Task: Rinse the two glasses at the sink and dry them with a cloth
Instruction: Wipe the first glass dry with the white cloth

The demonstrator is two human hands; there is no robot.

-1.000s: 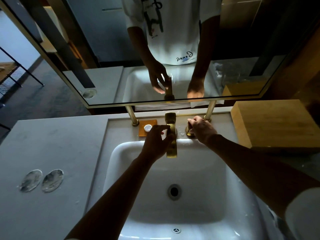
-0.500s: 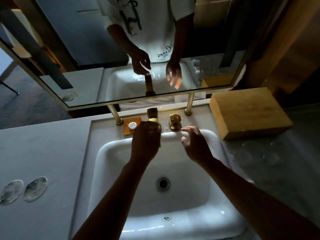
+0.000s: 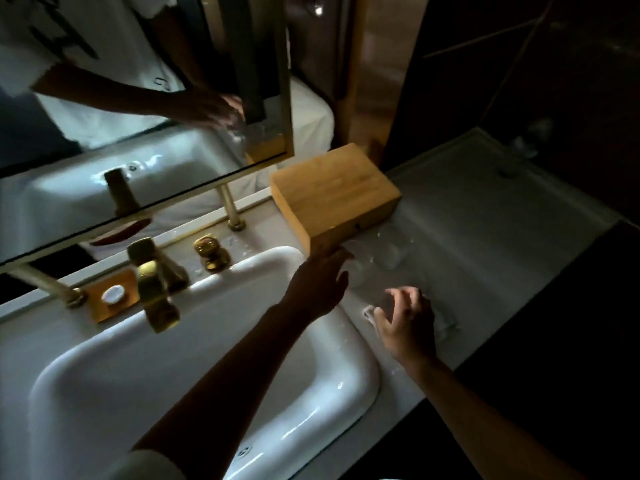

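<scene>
Two clear glasses stand on the wet grey counter (image 3: 485, 258) to the right of the white sink (image 3: 263, 268), and both are faint in the dim light. One glass (image 3: 393, 259) is just in front of the wooden box; the other glass (image 3: 446, 325) is nearer the counter's front edge. My left hand (image 3: 318, 285) reaches over the sink's right rim with fingers spread and nothing in it, a little short of the first glass. My right hand (image 3: 405, 323) hovers open beside the second glass. No cloth can be made out.
A wooden box (image 3: 332, 195) sits at the back of the counter, close behind the glasses. The brass faucet (image 3: 156, 296) and its knob (image 3: 209, 254) stand behind the sink, beside an orange soap dish (image 3: 110, 296). A mirror (image 3: 138, 133) hangs above.
Both hands have left the faucet and knob and swung right, out over the counter towards the glasses. The view has turned right with them.
</scene>
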